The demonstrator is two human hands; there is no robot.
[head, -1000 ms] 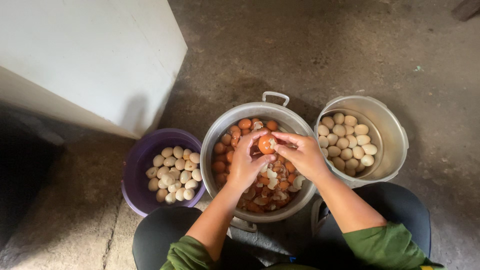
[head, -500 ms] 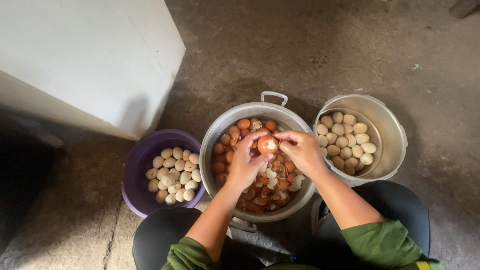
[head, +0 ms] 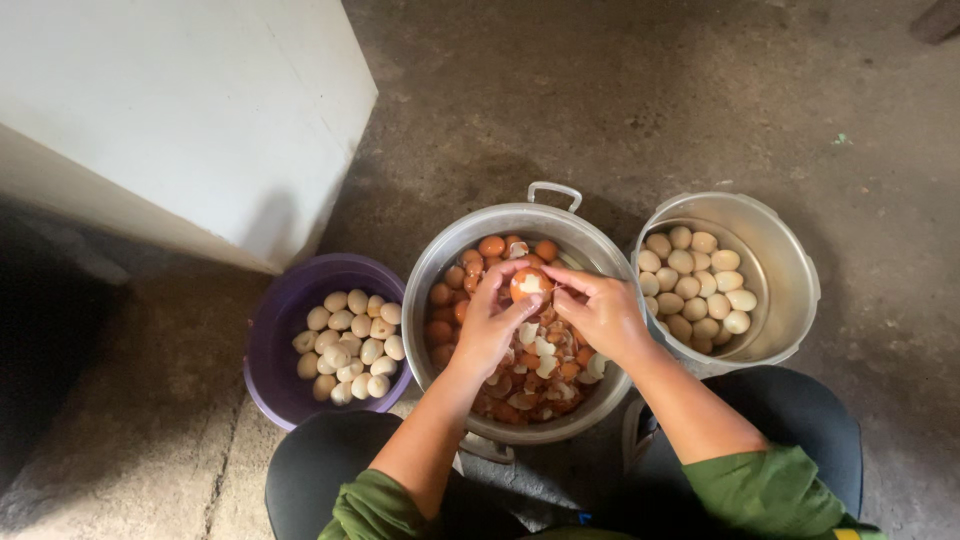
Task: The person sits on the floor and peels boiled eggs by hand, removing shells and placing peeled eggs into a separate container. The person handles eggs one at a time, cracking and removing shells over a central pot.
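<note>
Peeling is under way: left hand (head: 487,325) clasps a half-shelled brown boiled egg (head: 529,285) over the shell-filled metal pot (head: 430,270); right hand (head: 603,312) pinches shell, needing gentle pulls.

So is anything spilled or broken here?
Nothing spilled. The only broken thing is the brown egg, partly peeled between the left hand and right hand. Shell bits lie inside the middle pot, not on the floor.

bare floor (head: 620,110) beyond pots; white box (head: 170,110) blocking far left
</note>
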